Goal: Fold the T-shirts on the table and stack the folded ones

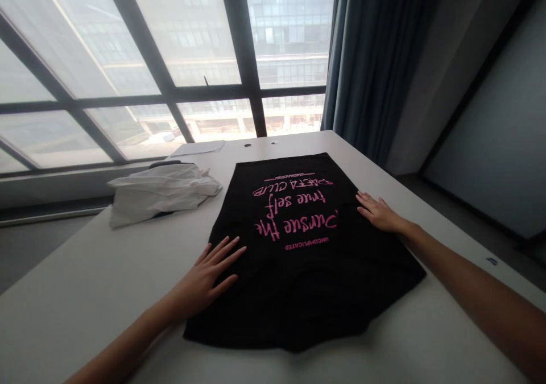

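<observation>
A black T-shirt (294, 293) lies spread out on the white table, its pink lettering upside down from where I look. Its wider end is toward me and its narrower, straight edge points at the window. My left hand (209, 273) rests on the shirt's left side with the fingers spread flat. Over on the right edge, my right hand (381, 213) lies palm down on the cloth, fingers stretched out. Neither hand grips the fabric.
On the white table (106, 281), a crumpled whitish cloth (164, 190) lies left of the shirt, with a dark item partly under it. Some paper (198, 148) is behind it. A small dark object (492, 261) sits at the right edge. Windows and a blue curtain (371, 60) stand beyond.
</observation>
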Available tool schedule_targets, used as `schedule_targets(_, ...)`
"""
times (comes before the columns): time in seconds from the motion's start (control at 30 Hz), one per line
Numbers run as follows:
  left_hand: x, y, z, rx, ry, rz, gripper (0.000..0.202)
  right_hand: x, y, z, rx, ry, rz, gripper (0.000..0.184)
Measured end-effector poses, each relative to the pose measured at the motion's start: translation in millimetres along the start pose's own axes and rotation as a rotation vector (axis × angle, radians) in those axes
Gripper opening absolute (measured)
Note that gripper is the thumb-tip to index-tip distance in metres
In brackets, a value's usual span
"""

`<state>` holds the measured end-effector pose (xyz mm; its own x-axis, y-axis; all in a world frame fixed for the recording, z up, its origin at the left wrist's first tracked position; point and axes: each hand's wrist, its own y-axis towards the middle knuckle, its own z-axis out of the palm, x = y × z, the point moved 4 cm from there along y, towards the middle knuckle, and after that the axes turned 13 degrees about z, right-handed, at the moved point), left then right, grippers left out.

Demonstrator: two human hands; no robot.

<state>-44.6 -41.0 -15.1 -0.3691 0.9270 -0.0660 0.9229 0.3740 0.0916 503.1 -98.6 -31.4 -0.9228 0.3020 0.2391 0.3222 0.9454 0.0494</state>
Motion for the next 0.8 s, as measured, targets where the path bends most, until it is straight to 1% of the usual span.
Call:
schedule_targets(0.07, 0.2, 0.2, -0.2, -0.012, 0.007, 0.005, 0.062, -1.0, 1.7, 5.5, 0.039, -0.019, 0.012, 0.066)
schedule_targets(0.17, -0.8, 0.5, -0.9, -0.008, 0.009, 0.004, 0.062, -4.1, 3.0, 8.3, 0.009, -0.013, 0.01, 0.067)
schedule_targets(0.27, -2.8, 1.0, -3.0, -0.003, 0.0, -0.001, 0.062, -5.0, 0.9, 6.3, -0.035, 0.004, 0.009, 0.065)
schedule_targets(0.37, -6.2, 1.9, -7.0, -0.009, -0.015, -0.001, 0.061, 2.0, -4.9, -2.7, -0.128, -0.025, -0.028, 0.063)
schedule_targets(0.47, -9.0, 2.3, -9.7, 0.012, -0.022, -0.009, 0.062, 16.8, -12.9, -15.3, -0.267, -0.065, -0.135, 0.062)
schedule_targets(0.53, -10.0, 2.1, -10.3, 0.027, -0.022, -0.012, 0.064, 25.7, -16.9, -20.0, -0.325, -0.056, -0.201, 0.06)
schedule_targets(0.57, -10.3, 1.8, -10.2, 0.034, -0.023, -0.013, 0.065, 28.7, -17.7, -19.6, -0.319, -0.046, -0.225, 0.059)
schedule_targets(0.63, -10.6, 0.9, -9.7, 0.042, -0.023, -0.013, 0.066, 30.1, -16.0, -12.9, -0.234, -0.027, -0.235, 0.058)
schedule_targets(0.73, -11.1, -0.1, -9.1, 0.043, -0.025, -0.014, 0.066, 23.4, -9.4, 4.0, -0.053, -0.007, -0.187, 0.061)
schedule_targets(0.8, -11.9, -0.3, -9.4, 0.038, -0.03, -0.014, 0.067, 17.4, -5.2, 11.6, -0.003, 0.007, -0.155, 0.064)
